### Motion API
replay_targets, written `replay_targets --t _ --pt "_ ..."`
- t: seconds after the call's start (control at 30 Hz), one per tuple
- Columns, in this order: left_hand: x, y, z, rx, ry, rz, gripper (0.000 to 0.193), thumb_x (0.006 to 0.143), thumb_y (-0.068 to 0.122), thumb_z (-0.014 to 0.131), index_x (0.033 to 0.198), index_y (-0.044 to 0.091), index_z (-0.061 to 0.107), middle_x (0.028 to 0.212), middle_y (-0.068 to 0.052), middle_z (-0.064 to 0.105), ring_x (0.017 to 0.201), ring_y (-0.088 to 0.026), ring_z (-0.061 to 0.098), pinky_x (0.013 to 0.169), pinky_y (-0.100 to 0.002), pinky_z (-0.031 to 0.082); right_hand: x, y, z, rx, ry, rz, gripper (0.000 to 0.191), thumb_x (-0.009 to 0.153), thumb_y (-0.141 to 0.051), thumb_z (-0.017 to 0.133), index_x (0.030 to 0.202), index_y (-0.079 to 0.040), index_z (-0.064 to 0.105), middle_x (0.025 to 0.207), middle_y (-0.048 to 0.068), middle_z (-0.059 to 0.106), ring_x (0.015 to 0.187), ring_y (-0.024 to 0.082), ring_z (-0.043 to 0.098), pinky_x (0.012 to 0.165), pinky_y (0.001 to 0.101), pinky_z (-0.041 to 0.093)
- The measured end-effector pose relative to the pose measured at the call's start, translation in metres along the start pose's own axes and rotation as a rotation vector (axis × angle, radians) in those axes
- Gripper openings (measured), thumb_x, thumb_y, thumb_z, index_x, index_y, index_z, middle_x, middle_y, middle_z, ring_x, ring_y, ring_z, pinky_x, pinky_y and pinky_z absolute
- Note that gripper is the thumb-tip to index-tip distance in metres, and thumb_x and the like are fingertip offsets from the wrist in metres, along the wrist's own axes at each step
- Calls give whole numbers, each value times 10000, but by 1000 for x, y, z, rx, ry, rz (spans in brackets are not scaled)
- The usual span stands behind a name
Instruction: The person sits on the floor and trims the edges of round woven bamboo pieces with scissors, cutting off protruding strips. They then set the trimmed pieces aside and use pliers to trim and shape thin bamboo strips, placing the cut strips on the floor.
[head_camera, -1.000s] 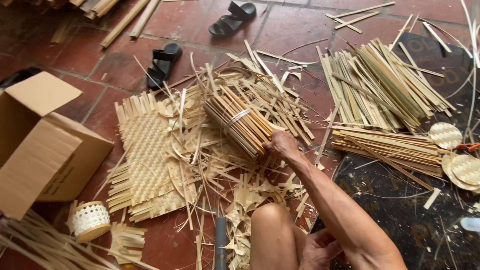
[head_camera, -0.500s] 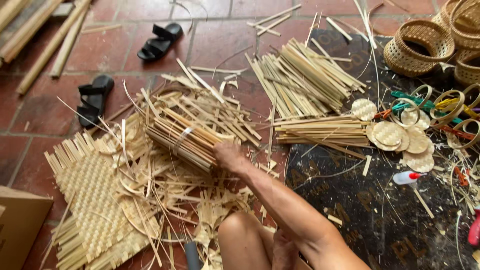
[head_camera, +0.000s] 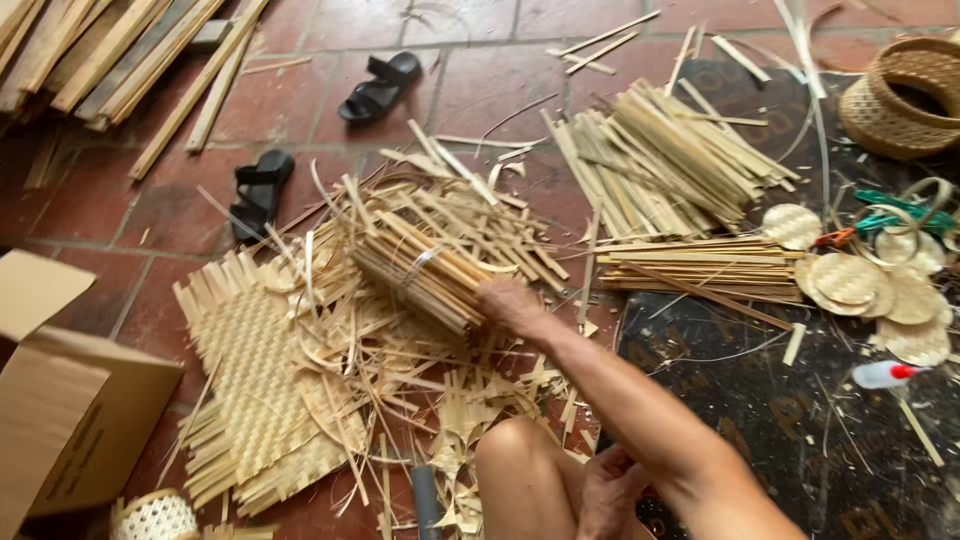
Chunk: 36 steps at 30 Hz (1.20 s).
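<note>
While the right hand (head_camera: 510, 303) is closed on one end of the tied bundle of sticks (head_camera: 420, 275), held low over the scrap pile (head_camera: 400, 360), and the left hand (head_camera: 610, 490) rests empty on the knee, an end-only grip risks sticks slipping free.

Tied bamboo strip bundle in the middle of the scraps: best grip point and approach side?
Grip the bundle of bamboo strips at its near end, coming from the lower right, as the right hand does now. That end is flush and points toward the person; the pale band around the middle keeps the strips together. The far end is buried in loose scraps. The left hand rests by the knee.
</note>
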<state>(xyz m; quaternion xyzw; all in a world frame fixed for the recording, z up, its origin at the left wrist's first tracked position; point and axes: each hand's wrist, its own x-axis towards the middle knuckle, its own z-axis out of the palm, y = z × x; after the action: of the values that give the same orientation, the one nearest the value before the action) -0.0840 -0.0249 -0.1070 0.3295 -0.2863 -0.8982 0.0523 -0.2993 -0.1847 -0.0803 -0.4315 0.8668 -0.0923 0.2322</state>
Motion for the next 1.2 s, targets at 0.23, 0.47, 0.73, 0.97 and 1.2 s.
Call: replay_targets --t 0.23,0.47,0.73,0.97,1.2 --pt "0 8 -3 -118 20 -1 462 977 324 601 1334 35 549 1089 -125 683 921 -212 706 788 -387 593 -56 69 12 91 92 -85 209 1007 -152 428 840 -78 530 673 37 444 546 163 415 463 327 447" --pt "10 16 14 -427 -21 75 474 975 337 572 1350 53 524 1113 -132 672 922 -216 711 773 -381 598 -289 132 58 1088 -161 121 208 933 -228 618 889 -25 625 659 29 627 573 114 619 513 289 533" --pt "25 -67 22 -67 -113 53 305 1035 251 654 1214 14 589 795 -60 638 606 -152 585 555 -340 526 -418 158 130 1335 -160 424 245 954 -237 628 1110 -69 715 710 28 655 631 148 608 570 313 494" --pt "13 -63 11 -87 -193 33 327 1053 324 546 1192 40 630 711 -43 627 554 -132 548 496 -304 463 -462 198 137 87 352 103 395 679 -158 713 1053 -46 647 969 185 652 809 405 699 609 492 549" --pt "-14 -64 35 70 -318 153 353 1037 157 569 1358 13 546 817 -57 631 682 -152 586 658 -318 535 -477 187 180 -148 -6 131 66 840 -105 619 891 -63 612 874 139 651 790 323 699 688 446 580"
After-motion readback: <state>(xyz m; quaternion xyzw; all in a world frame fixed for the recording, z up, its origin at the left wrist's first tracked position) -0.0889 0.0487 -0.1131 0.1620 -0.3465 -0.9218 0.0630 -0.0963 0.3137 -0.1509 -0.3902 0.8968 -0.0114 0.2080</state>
